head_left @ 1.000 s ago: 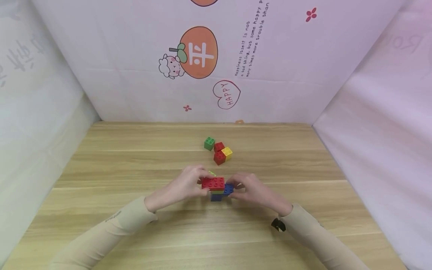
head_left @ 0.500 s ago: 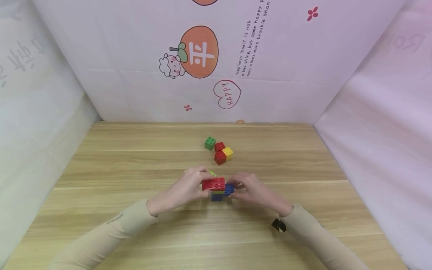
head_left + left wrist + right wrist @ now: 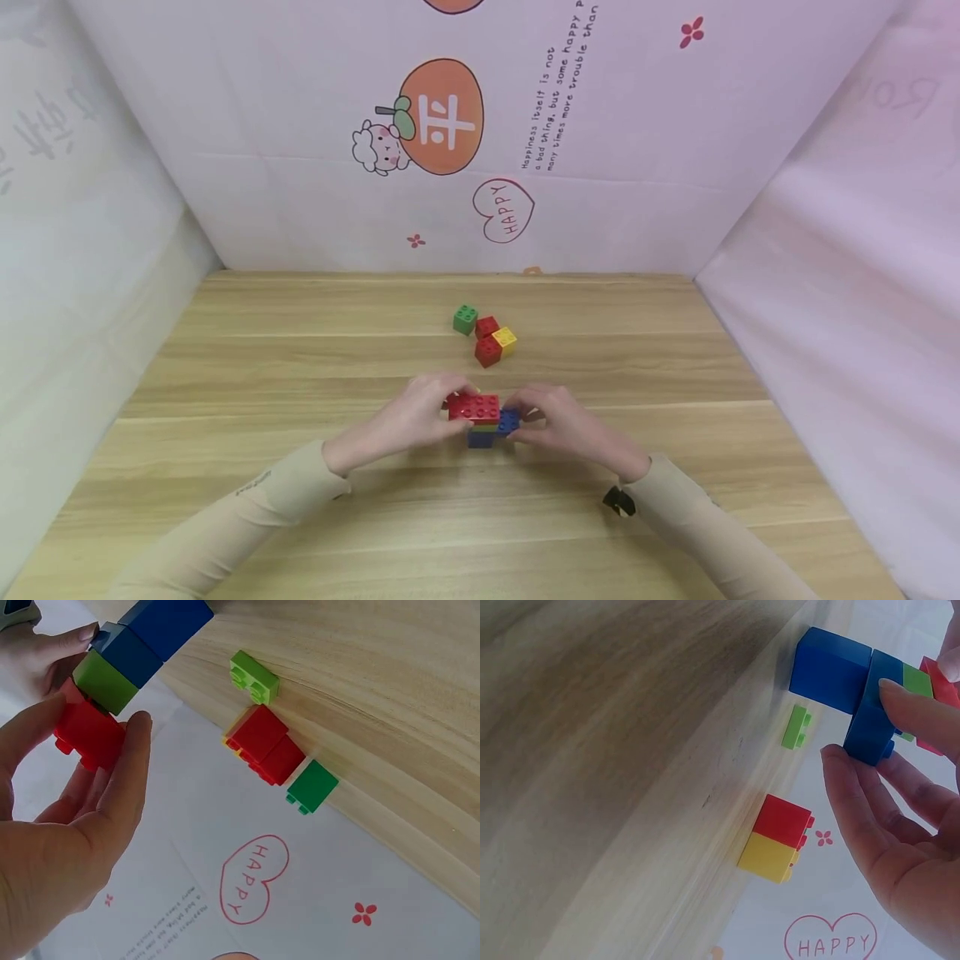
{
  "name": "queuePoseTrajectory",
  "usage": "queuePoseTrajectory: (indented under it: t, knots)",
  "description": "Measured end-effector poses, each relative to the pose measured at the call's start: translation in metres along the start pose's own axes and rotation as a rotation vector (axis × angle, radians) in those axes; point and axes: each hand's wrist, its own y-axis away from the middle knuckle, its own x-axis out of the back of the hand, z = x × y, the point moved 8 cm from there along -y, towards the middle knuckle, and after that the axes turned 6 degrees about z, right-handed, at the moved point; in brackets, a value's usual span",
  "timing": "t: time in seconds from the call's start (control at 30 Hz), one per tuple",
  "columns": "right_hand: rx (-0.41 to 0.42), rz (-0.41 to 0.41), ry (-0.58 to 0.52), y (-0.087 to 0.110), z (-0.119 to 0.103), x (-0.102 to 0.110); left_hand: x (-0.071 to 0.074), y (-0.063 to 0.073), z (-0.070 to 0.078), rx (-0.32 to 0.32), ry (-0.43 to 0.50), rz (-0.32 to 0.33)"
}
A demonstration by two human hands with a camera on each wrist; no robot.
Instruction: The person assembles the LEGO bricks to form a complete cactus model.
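Between the two hands stands a stack of toy building bricks. My left hand [image 3: 422, 415] pinches the long red brick [image 3: 480, 407] on top, thumb on the near side and fingers on the far side. Under that red brick sits a light green brick [image 3: 105, 682]. Below it a blue brick [image 3: 508, 422] juts out to the right, and my right hand [image 3: 566, 425] grips its jutting end between thumb and fingers. A larger blue block [image 3: 829, 671] forms the bottom, as the right wrist view shows.
A loose light green brick [image 3: 255, 677] lies just behind the stack, mostly hidden in the head view. Farther back on the wooden table [image 3: 300, 358] are a green brick [image 3: 465, 319], two red bricks [image 3: 488, 351] and a yellow brick [image 3: 505, 339]. White printed cloth [image 3: 600, 225] walls the back and sides.
My left fingers have shifted slightly to the right along the red brick, covering more of the loose light green brick behind. My right hand and the stack stay in place.
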Motion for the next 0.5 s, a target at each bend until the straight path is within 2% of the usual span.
queuePoseTrajectory:
  t: [0.17, 0.27, 0.5]
  knots:
    - [-0.001, -0.003, -0.002, 0.0002, 0.0008, -0.0008, -0.0003, -0.0016, -0.0025, 0.041, 0.073, -0.029]
    - [-0.001, 0.0, -0.003, 0.0006, 0.0014, -0.0008, -0.0005, -0.003, -0.0039, 0.06, 0.082, -0.045]
    - [0.005, 0.01, -0.011, 0.0008, 0.0012, -0.0009, -0.0007, -0.0035, -0.0025, 0.032, 0.06, -0.03]
